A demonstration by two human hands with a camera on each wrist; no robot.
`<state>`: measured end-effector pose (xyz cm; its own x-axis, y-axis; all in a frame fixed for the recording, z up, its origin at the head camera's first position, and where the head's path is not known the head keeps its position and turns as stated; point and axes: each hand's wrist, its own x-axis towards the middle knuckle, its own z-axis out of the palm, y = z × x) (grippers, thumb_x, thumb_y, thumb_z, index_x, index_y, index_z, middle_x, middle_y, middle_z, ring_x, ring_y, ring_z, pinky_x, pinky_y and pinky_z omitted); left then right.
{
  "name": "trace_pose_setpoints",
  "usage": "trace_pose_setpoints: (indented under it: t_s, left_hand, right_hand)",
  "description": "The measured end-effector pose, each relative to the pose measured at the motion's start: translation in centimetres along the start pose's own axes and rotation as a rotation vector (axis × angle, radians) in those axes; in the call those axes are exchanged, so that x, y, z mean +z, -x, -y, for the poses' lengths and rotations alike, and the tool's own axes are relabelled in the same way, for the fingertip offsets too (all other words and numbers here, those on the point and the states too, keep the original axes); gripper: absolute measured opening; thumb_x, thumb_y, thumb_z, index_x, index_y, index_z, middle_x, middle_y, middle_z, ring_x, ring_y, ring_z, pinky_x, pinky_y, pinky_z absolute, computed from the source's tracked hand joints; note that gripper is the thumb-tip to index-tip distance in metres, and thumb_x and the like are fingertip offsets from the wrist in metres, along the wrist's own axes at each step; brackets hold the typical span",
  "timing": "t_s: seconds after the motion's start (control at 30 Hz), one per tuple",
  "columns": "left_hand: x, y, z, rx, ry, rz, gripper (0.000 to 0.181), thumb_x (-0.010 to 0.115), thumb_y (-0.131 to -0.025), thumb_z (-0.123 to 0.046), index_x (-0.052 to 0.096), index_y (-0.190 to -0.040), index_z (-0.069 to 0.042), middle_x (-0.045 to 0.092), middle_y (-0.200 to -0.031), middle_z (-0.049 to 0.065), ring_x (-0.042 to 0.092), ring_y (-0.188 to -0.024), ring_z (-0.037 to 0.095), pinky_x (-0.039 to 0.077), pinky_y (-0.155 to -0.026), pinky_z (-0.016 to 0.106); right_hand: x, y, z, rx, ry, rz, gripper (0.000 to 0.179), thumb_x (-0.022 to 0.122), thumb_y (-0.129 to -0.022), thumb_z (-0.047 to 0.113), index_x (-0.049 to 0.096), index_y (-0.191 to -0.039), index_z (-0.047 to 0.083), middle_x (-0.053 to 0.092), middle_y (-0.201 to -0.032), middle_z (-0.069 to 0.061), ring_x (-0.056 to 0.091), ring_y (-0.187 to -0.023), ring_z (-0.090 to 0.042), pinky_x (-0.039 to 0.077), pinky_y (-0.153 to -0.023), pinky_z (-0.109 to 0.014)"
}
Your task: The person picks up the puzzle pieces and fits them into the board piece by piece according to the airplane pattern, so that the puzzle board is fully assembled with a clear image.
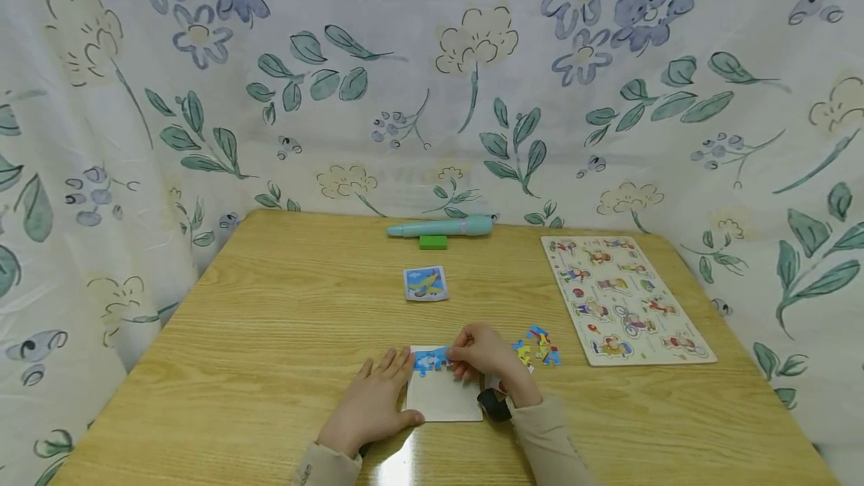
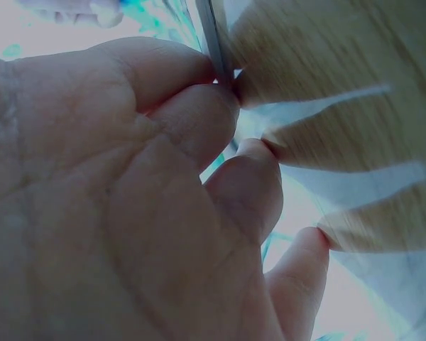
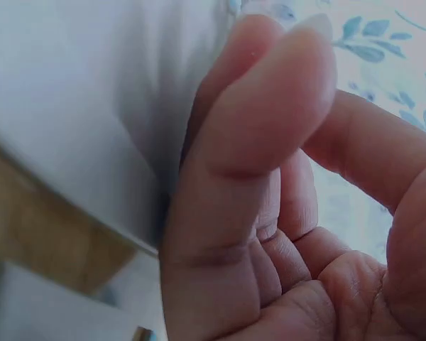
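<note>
A square white puzzle board [image 1: 442, 400] lies flat on the table, with joined blue puzzle pieces [image 1: 427, 361] along its top left. My left hand [image 1: 378, 403] rests at the board's left edge, fingers spread and thumb by the lower corner. In the left wrist view, its fingertips [image 2: 252, 153] touch near the board's edge. Over the top right of the board, my right hand [image 1: 487, 355] pinches a blue puzzle piece at the end of the joined ones. The right wrist view shows curled fingers [image 3: 227, 185]; they hide the piece there.
Loose puzzle pieces [image 1: 538, 347] lie in a pile right of my right hand. Ahead is a small airplane picture card [image 1: 426, 283]. Behind it stand a green block [image 1: 433, 242] and a turquoise pen-shaped object [image 1: 442, 227]. A large figure board [image 1: 628, 302] lies at right.
</note>
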<state>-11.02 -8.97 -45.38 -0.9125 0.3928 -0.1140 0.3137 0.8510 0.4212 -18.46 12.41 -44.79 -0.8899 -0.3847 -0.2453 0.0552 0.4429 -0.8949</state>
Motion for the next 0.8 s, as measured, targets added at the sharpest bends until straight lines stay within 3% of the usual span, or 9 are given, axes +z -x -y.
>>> trace_pose_setpoints:
  t_s: [0.5,0.63,0.8]
  left_hand:
    - [-0.1,0.0,-0.1,0.003,-0.004,0.003,0.091,0.073,-0.078,-0.049,0.038,-0.147,-0.001,0.034,-0.156,0.014,0.03,-0.145,0.038,0.023,-0.114,0.064]
    - [-0.1,0.0,-0.2,-0.001,0.001,-0.001,0.091,0.073,-0.078,-0.049,0.038,-0.147,-0.001,0.034,-0.157,0.014,0.03,-0.145,0.038,0.023,-0.115,0.064]
    - [-0.2,0.1,-0.2,-0.005,0.01,-0.004,0.091,0.074,-0.078,-0.048,0.038,-0.147,-0.001,0.034,-0.156,0.015,0.03,-0.145,0.038,0.022,-0.114,0.065]
  right_hand:
    - [1.4,0.3,0.5,0.01,0.223,-0.111,0.018,0.068,-0.084,0.007,0.056,-0.071,0.006,0.055,-0.052,0.001,0.049,-0.039,-0.007,0.04,-0.04,-0.018]
    - [1.4,0.2,0.4,0.001,0.236,-0.125,0.018,0.068,-0.086,0.008,0.057,-0.072,0.006,0.057,-0.053,0.0,0.05,-0.039,-0.007,0.04,-0.04,-0.019]
    - [1.2,0.1,0.2,-0.017,0.165,-0.083,0.017,0.067,-0.089,0.012,0.059,-0.077,0.004,0.062,-0.057,-0.003,0.052,-0.041,-0.006,0.045,-0.042,-0.021]
